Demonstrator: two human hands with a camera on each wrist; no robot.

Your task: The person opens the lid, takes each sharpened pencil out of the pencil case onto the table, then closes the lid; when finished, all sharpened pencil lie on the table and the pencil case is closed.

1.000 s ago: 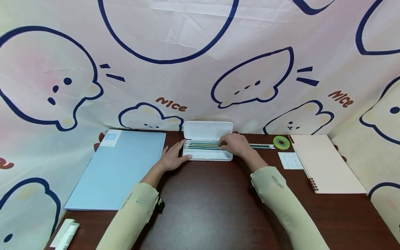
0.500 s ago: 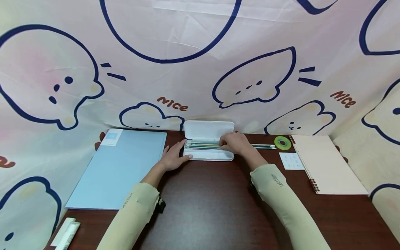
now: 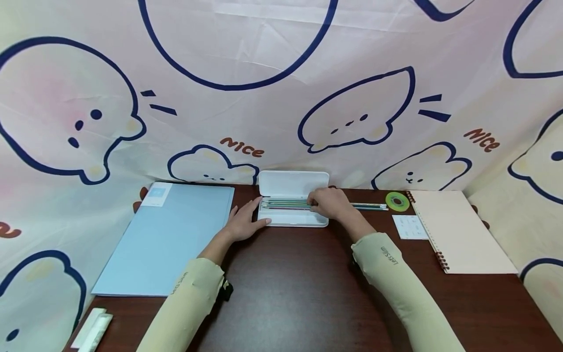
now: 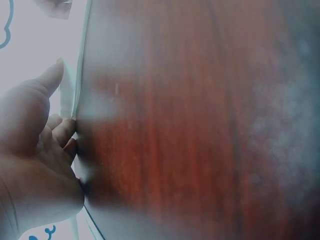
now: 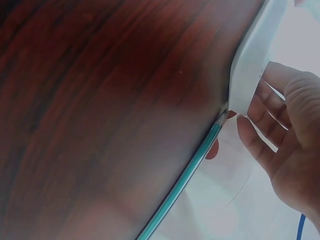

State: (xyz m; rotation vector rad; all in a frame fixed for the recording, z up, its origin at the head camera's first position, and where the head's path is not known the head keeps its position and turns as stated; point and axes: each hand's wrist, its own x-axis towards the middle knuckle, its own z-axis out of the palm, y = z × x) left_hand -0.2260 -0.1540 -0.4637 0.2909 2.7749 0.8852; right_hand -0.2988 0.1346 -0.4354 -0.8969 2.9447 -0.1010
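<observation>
White and open, one case [image 3: 286, 217] lies at three o'clock from the left hand [image 3: 242, 222], fingers spread at its end. Inside, several pencils [image 3: 288, 205], too crowded to count, show at nine o'clock from the right hand [image 3: 331, 203]; whether its lowered fingers pinch any, I cannot tell. One green ring [image 3: 397, 208] lies at its three o'clock.

Right hand [image 3: 331, 202] covers part of the pencils [image 3: 287, 204] in the case [image 3: 292, 219]; cannot tell whether it grips any. Print on card [image 3: 409, 227] too small to read. Head view crops both sleeves [image 3: 404, 286]. Left wrist view: table [image 4: 165, 125] blurred.
</observation>
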